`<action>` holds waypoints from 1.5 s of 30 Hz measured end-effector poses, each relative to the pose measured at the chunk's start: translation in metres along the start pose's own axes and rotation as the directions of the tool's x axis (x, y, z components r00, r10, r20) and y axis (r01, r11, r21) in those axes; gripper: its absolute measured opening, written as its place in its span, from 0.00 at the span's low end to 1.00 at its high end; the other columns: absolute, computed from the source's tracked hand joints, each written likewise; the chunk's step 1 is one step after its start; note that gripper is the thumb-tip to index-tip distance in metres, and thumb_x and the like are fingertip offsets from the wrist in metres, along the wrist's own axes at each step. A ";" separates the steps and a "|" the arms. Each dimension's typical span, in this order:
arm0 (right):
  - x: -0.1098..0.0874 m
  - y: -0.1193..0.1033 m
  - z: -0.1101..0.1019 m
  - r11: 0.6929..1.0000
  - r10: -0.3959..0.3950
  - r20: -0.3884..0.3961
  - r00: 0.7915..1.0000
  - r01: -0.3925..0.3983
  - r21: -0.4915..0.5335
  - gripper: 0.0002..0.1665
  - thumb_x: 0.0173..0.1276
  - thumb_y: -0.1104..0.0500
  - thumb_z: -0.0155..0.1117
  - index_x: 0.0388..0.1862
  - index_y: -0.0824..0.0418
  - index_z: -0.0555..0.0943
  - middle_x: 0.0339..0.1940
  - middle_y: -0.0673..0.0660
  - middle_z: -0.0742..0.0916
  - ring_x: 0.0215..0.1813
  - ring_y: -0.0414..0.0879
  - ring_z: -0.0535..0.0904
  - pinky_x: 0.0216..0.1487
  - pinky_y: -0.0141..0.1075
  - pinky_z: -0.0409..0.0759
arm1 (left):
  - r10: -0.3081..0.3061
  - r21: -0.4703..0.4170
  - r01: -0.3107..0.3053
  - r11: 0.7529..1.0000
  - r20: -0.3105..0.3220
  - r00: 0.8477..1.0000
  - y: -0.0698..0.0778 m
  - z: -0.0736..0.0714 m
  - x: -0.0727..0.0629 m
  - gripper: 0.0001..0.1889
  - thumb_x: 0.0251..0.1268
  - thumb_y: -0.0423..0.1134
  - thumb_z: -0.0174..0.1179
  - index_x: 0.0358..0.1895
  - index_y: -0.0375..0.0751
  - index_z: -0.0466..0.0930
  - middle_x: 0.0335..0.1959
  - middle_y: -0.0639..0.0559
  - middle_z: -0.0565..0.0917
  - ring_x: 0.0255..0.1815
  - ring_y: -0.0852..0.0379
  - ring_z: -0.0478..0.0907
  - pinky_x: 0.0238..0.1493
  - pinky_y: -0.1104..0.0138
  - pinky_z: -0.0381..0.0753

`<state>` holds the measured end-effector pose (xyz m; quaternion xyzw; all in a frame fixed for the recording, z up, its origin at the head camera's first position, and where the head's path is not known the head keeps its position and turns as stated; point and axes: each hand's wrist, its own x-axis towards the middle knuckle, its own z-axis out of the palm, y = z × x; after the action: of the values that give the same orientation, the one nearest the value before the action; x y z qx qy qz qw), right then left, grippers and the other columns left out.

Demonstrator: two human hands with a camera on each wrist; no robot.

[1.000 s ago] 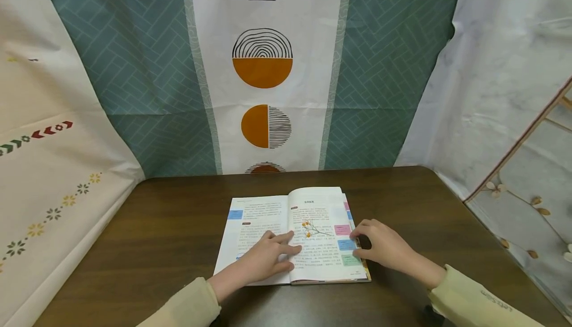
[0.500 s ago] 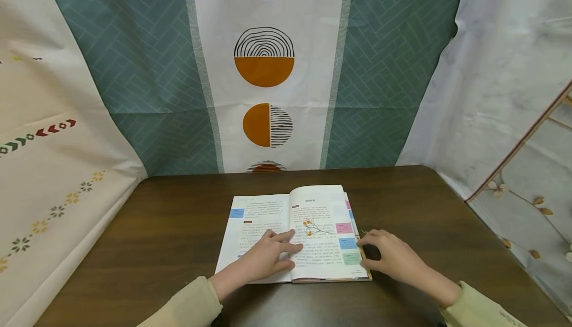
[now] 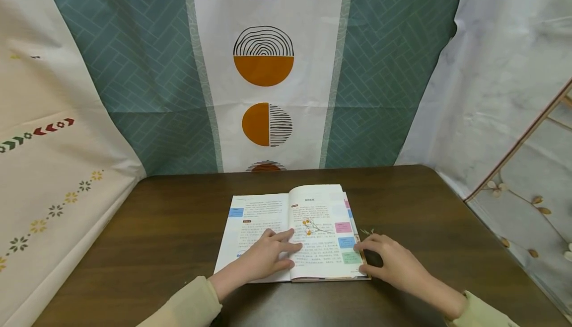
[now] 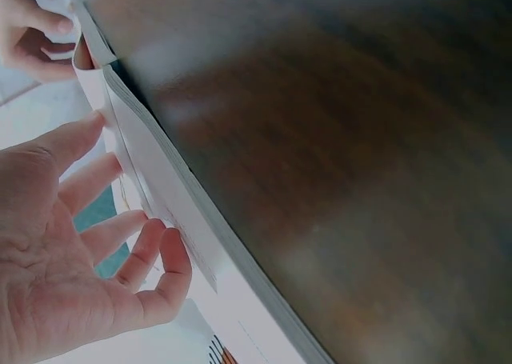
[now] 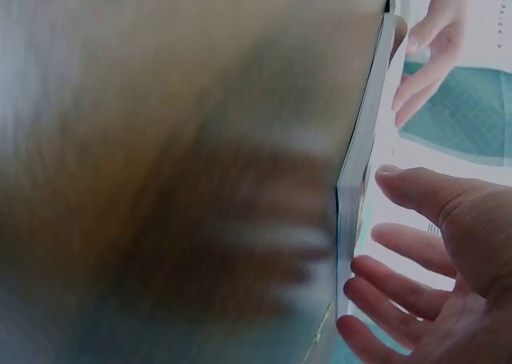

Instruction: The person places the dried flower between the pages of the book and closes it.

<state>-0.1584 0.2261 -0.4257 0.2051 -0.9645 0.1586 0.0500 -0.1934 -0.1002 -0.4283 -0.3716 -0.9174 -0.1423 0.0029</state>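
Note:
An open book (image 3: 313, 262) lies on the dark wooden table in the head view. On its right page is a thin sprig (image 3: 309, 233) with small orange heads, lying flat or printed there. My left hand (image 3: 268, 256) rests across the gutter, fingers spread over the inner part of the right page. At the book's right edge my right hand (image 3: 395, 261) touches the page border with its fingertips, thumb toward the lower corner. The right wrist view shows these fingers (image 5: 396, 288) loosely extended along the edge. In the left wrist view the left fingers (image 4: 88, 184) are spread.
Pink, blue and green boxes (image 3: 343, 227) line the right page's margin. Fine pale stalks (image 3: 368, 231) show just beyond the right hand. Brown table surface (image 3: 170, 237) surrounds the book. A patterned green-and-white cloth (image 3: 384, 68) hangs behind the table.
My right hand has shifted slightly rightward and nearer along the book's edge, uncovering the fine stalks behind it. My left hand stays in place on the book.

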 end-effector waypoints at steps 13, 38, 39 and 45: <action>-0.010 -0.016 0.010 0.991 0.135 -0.056 0.989 -0.135 -0.004 0.26 0.51 0.48 0.80 0.51 0.49 0.86 0.53 0.50 0.84 0.59 0.51 0.79 0.36 0.39 0.80 | 0.004 -0.002 -0.004 1.000 -0.007 1.000 -0.001 0.001 0.000 0.21 0.65 0.46 0.65 0.61 0.51 0.82 0.68 0.41 0.76 0.66 0.50 0.76 0.53 0.62 0.68; -0.003 0.006 0.015 0.985 0.096 -0.027 0.995 -0.092 0.144 0.23 0.54 0.43 0.77 0.50 0.37 0.84 0.47 0.37 0.82 0.49 0.40 0.77 0.45 0.37 0.79 | 0.023 -0.096 -0.019 0.995 0.044 0.999 -0.015 -0.010 -0.008 0.22 0.65 0.44 0.65 0.62 0.48 0.80 0.67 0.43 0.78 0.68 0.48 0.74 0.61 0.56 0.70; -0.002 0.005 0.014 0.986 0.093 -0.026 0.995 -0.088 0.143 0.23 0.54 0.43 0.77 0.51 0.38 0.83 0.47 0.37 0.82 0.49 0.40 0.77 0.45 0.37 0.79 | 0.010 -0.122 -0.005 0.992 0.039 0.999 -0.018 -0.014 -0.011 0.22 0.66 0.43 0.64 0.62 0.47 0.80 0.66 0.43 0.78 0.69 0.46 0.73 0.63 0.53 0.70; -0.002 0.005 0.013 0.988 0.073 -0.022 0.997 -0.070 0.138 0.23 0.55 0.43 0.76 0.51 0.39 0.84 0.47 0.38 0.82 0.49 0.41 0.78 0.44 0.36 0.79 | -0.277 -0.268 0.261 0.927 -0.024 0.961 -0.046 -0.038 -0.042 0.24 0.68 0.43 0.61 0.66 0.42 0.75 0.68 0.40 0.75 0.69 0.38 0.71 0.66 0.44 0.71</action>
<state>-0.1588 0.2271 -0.4392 0.1711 -0.9573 0.2291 0.0431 -0.1981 -0.1707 -0.4083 -0.2349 -0.9322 -0.2726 -0.0377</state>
